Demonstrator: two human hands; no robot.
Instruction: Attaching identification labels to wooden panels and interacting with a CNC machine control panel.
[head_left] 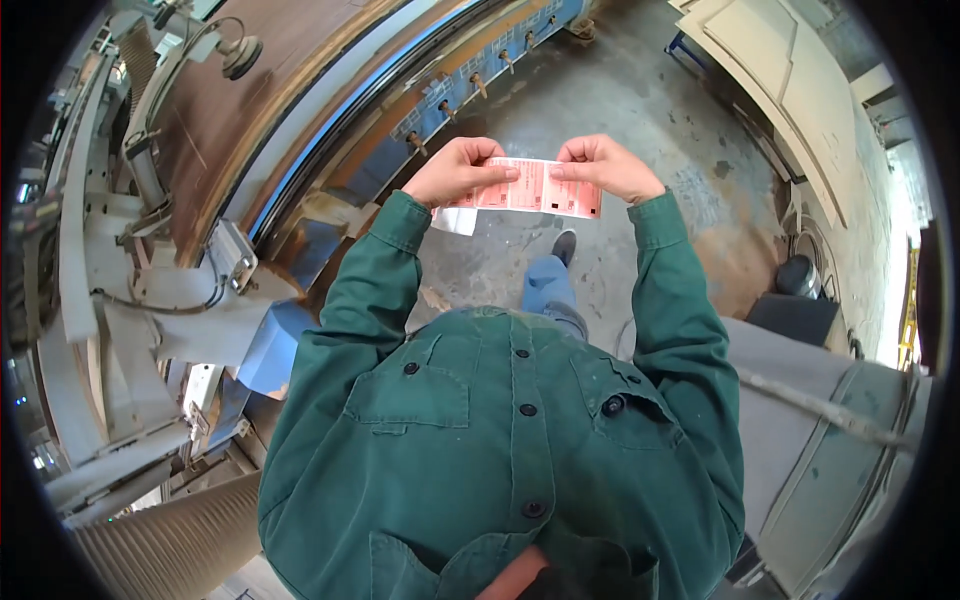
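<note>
A strip of pink and white printed labels [526,190] is stretched between my two hands, out in front of my chest. My left hand [455,172] pinches it with the thumb on top, near its middle. Farther along, my right hand [608,170] grips the upper edge, its thumb also pressed on the face of the strip. A blank white end of the strip hangs down below my left hand. The fingers behind the strip are partly hidden.
On my left runs a long blue machine [385,165] with a row of knobs and a brown bed. A ribbed hose [170,540] lies at the lower left. Large pale boards [770,70] lean at the right, near a dark box [795,318]. Grey concrete floor [600,90] stretches ahead.
</note>
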